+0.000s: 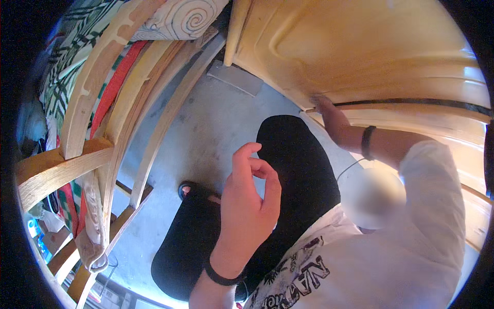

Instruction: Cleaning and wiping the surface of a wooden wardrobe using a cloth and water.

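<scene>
My left hand (252,189) is raised in the middle of the view, its fingers loosely curled and nothing seen between them. A dark band circles its wrist. At the upper right, my right hand (325,106) reaches to the lower edge of a varnished wooden panel (347,50), beside a dark gap above a wooden rail (405,111). Its fingers are blurred and partly lost against the wood, so their grip cannot be made out. Under my hands are my bent legs in black cloth (297,170).
A wooden frame with slats (162,127) stands at the left, with patterned cloth (73,69) and a rolled fabric with spirals (189,17) on it. A beige cloth (92,247) hangs from the frame. A flat grey piece (235,78) lies on the concrete floor (200,116) near the panel.
</scene>
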Demonstrator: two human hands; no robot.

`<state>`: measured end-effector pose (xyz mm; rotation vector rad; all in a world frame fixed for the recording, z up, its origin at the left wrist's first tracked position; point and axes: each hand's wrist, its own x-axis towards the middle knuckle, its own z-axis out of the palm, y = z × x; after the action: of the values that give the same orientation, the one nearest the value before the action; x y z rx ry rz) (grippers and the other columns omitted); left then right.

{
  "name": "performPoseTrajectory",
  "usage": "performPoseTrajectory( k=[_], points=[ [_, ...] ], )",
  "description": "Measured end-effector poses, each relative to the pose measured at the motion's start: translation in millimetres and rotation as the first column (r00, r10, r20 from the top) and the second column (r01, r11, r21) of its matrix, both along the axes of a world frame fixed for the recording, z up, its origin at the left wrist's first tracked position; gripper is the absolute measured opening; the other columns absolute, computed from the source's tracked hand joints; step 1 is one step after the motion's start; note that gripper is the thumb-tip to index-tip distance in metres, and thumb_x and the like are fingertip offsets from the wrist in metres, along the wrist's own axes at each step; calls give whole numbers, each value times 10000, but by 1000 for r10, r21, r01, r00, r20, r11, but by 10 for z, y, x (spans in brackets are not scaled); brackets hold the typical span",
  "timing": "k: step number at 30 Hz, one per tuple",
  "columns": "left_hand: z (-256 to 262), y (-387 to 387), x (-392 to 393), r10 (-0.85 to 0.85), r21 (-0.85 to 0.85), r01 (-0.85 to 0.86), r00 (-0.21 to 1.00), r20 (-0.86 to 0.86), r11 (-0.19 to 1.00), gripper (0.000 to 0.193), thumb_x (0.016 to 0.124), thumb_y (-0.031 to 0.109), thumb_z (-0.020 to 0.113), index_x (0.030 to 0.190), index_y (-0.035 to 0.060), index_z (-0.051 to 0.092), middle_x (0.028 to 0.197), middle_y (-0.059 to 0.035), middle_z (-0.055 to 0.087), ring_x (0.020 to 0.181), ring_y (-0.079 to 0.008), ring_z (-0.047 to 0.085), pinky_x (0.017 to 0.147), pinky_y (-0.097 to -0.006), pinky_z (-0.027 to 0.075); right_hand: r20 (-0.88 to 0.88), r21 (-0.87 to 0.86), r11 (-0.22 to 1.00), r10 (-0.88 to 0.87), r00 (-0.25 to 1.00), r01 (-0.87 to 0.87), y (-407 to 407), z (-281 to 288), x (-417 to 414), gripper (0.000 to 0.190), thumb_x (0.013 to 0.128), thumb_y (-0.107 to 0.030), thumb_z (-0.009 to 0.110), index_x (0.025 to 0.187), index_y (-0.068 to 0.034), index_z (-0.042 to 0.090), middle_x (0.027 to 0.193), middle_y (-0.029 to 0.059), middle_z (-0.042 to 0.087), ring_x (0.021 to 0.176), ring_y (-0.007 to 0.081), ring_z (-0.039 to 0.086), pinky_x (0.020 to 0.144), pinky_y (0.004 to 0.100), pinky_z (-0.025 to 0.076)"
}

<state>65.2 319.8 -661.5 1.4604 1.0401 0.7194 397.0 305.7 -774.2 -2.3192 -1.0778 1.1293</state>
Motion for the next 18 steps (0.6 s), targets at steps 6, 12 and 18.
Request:
performPoseTrajectory(
  k=[6,12,18],
  points=[
    [89,-23,27,7,-23,-7,1000,5,1000,463,900,-5,652,1317,-19,453,855,-145,671,815,-315,681,779,-415,536,-56,26,998,63,996,-62,37,239,89,450,1104,-225,413,1525,-71,446,1558,140,488,1470,259,421,1230,363,291],
    [94,-28,80,-19,-40,20,1000,14,999,463,902,3,653,1320,-20,455,863,-145,674,831,-320,683,782,-422,534,-123,160,983,107,987,-86,82,-527,350,540,1124,-359,339,1529,-14,429,1581,111,444,1480,255,356,1260,367,207],
    [58,-137,-2,-27,-116,23,999,-35,993,462,907,12,649,1323,-18,451,882,-145,681,845,-326,686,790,-423,535,-90,407,867,352,932,-289,290,-1264,221,490,1124,-251,332,1529,10,420,1626,120,401,1519,245,334,1260,368,230]
  ],
)
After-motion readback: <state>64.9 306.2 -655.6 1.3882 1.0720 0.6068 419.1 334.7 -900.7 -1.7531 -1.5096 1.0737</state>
